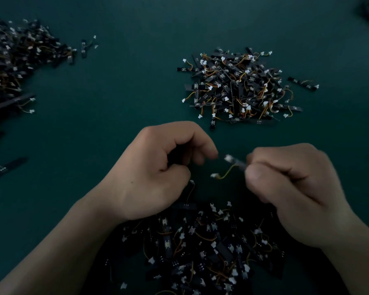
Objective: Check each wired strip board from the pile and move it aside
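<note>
Above the pile [200, 241], right fingers [256, 177] tight on a strip board [235, 161]; left fingers [200, 143] curled, hold unclear.

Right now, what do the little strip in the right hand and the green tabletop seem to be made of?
Strip board: thin, flat, too blurred for finish, probably circuit-board laminate; its white connector looks like plastic. Tabletop: dark green, no glare, perhaps a rubber or fabric mat.

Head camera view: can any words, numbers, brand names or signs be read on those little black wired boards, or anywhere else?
No readable text anywhere.
The strip board pinched in the right hand: blurred, nothing legible.
The near pile and the far pile: only small pale dots and pads on the boards, too small to read.
The left pile: too dark and blurred.
</note>
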Demonstrator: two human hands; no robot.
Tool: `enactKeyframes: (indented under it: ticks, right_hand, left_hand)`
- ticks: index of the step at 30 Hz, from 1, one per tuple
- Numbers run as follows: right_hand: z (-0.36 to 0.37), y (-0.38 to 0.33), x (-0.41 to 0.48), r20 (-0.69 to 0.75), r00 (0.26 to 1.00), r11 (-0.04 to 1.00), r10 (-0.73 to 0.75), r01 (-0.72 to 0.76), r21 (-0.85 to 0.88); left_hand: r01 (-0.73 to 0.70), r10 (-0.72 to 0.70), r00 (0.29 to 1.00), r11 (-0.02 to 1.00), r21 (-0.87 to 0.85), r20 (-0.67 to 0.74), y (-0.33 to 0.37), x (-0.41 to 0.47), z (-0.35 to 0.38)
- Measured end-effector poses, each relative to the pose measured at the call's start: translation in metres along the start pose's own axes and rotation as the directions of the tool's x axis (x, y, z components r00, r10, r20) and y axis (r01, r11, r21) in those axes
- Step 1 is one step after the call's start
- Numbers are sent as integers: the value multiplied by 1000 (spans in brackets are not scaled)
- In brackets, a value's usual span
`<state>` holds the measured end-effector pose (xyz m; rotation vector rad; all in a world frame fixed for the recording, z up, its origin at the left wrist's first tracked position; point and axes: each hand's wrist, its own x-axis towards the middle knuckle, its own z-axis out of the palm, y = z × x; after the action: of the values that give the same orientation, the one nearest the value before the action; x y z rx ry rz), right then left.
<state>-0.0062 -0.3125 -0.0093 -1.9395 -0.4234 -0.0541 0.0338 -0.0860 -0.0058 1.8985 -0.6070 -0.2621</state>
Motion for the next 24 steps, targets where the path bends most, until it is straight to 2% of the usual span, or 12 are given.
enactKeyframes:
  ticks: [3, 5, 9, 11, 14, 24]
  right_hand:
    - [-1, -2, 1, -226, 974, 995, -9, 30, 91]
    - [0, -2, 2, -280, 960, 997, 22, -2, 74]
    - [4, 1, 1, -131, 988, 988, 75, -92, -128]
    - [6, 0, 1, -73, 994, 972, 84, -97, -215]
    - [7, -2, 1, -9, 994, 963, 113, -112, -244]
    - [8, -2, 3, 23, 992, 926, 124, -107, -361]
  left_hand:
    - [2, 1, 998, 999, 44, -66, -4, 1, 4]
    - [-17, 22, 995, 998, 63, -95, -5, 2, 4]
    - [-95, 102, 985, 994, 53, -139, -10, 5, 4]
    - [-140, 134, 979, 990, -28, -152, -12, 6, 5]
    - [-136, 113, 985, 972, -189, -127, -14, 6, 5]
    - [-119, 87, 989, 950, -288, -119, -9, 4, 6]
